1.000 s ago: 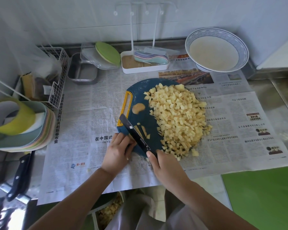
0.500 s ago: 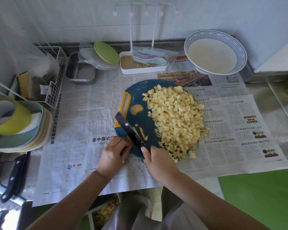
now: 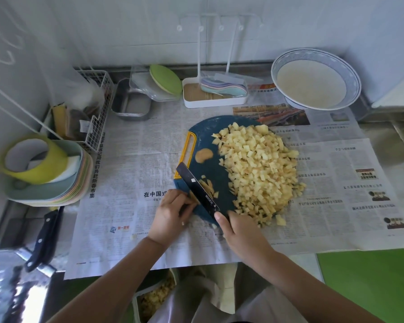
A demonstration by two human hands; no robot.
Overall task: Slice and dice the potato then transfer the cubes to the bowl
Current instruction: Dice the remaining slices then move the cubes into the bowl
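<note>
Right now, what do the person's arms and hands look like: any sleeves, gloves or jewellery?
The left hand and the right hand wear no gloves, and no ring, watch or bracelet shows. The left forearm and the right forearm are uncovered, with no sleeve down to the frame's bottom edge. The pale cloth between them is probably the person's clothing.

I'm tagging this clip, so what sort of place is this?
Probably a home kitchen counter: a cutting board heaped with diced potato, a knife in the right hand, and stacked plates.

Newspaper-covered counter under cutting board
</note>
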